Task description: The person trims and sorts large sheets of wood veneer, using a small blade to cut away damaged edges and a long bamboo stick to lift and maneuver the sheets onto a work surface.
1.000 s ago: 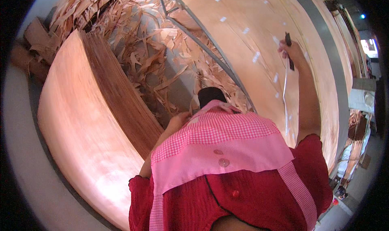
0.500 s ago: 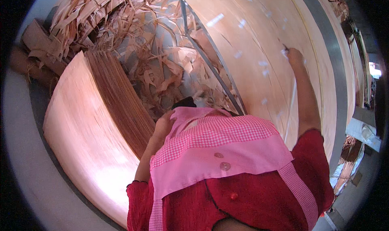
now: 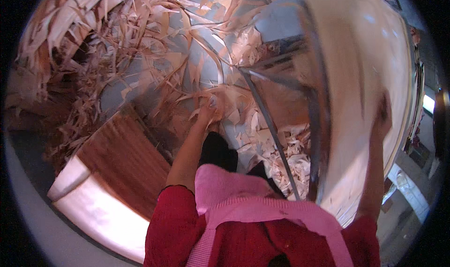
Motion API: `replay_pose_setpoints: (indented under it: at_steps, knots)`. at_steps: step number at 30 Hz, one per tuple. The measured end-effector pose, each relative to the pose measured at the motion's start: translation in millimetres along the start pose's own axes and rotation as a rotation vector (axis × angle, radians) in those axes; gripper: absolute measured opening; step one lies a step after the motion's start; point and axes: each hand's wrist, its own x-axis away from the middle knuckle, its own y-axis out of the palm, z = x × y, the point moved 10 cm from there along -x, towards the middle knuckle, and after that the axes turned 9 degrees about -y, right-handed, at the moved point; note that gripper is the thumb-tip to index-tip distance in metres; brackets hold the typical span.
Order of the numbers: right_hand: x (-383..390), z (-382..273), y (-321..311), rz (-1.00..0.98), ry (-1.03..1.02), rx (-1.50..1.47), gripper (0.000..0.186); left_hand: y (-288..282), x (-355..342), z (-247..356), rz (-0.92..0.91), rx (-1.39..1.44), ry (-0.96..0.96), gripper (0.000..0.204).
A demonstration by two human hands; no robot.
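My left hand reaches down, low beside my leg, among loose veneer scraps on the floor. Its fingers are blurred, and I cannot make out whether they grip a scrap. My right hand is at the right part of a wide pale veneer sheet on a raised work surface. Motion smears those fingers too, so whatever they hold is not visible. Close by on my left stands a stack of veneer sheets, its layered brown edges facing the scraps.
A dark metal frame carries the work surface, with more curled scraps beneath it. Taller heaps of veneer strips lie at the far left. More stacked sheets show at the right edge.
My view has tilted down toward the floor. The left hand has gone from beside my apron down to the scraps. The right hand, earlier with a small thin dark tool, now appears lower and further right.
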Motion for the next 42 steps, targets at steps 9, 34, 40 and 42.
replay_pose_setpoints:
  at_steps: [9, 34, 40, 42]
  knots:
    - [-4.3, 9.8, 66.9, 0.094, 0.309, -0.070, 0.038, 52.9, -278.1, -67.2, 0.099, -0.462, 0.025, 0.035]
    - [79.4, -233.7, -37.7, -0.302, -0.476, -1.001, 0.021, -71.6, 377.3, 368.1, -0.354, 1.045, 0.287, 0.035]
    - [255.5, -257.3, -35.6, -0.695, -0.122, -1.010, 0.023, 21.6, 479.5, 370.8, -0.777, 1.064, 0.305, 0.049]
    - [294.5, -217.3, -60.7, -0.673, -0.072, -0.739, 0.026, 19.1, 455.0, 362.6, -0.500, 1.006, 0.248, 0.050]
